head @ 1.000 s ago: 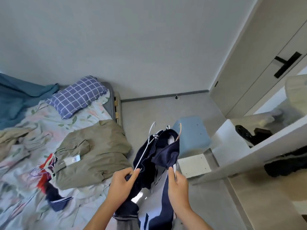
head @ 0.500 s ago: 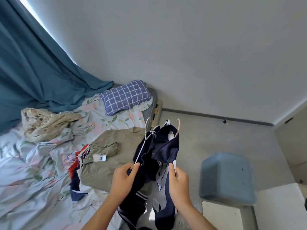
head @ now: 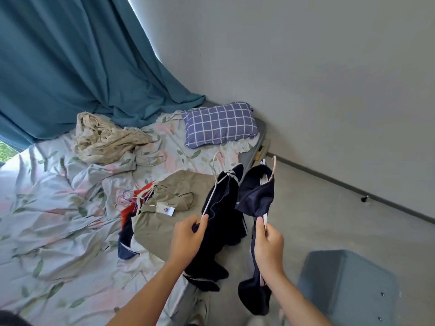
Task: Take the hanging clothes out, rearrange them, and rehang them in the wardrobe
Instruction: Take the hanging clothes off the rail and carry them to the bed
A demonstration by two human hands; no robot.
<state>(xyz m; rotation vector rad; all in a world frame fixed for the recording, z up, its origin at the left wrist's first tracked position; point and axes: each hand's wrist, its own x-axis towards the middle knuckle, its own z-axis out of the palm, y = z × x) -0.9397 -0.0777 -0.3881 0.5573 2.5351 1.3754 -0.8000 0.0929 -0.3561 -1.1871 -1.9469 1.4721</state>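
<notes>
My left hand (head: 188, 236) pinches the arm of a white hanger (head: 213, 191) together with the dark navy garment (head: 223, 220) draped on it. My right hand (head: 268, 241) grips a second, pinkish hanger (head: 273, 168) carrying another navy garment with white stripes (head: 257, 196). Both garments hang down over the bed's edge, a small gap between them. On the bed lies an olive-green garment with a white tag (head: 164, 208), and under its left side a red and navy piece (head: 127, 215) with thin hangers (head: 128, 197).
The bed has a rumpled floral sheet (head: 51, 220), a beige crumpled cloth (head: 106, 140) and a blue checked pillow (head: 220, 124). A teal curtain (head: 70, 67) hangs at the left. A grey-blue stool (head: 348, 288) stands on the floor at lower right.
The view has swung left, from the wardrobe to the bed and curtain. My hands have moved apart, separating the two hangers and their navy garments.
</notes>
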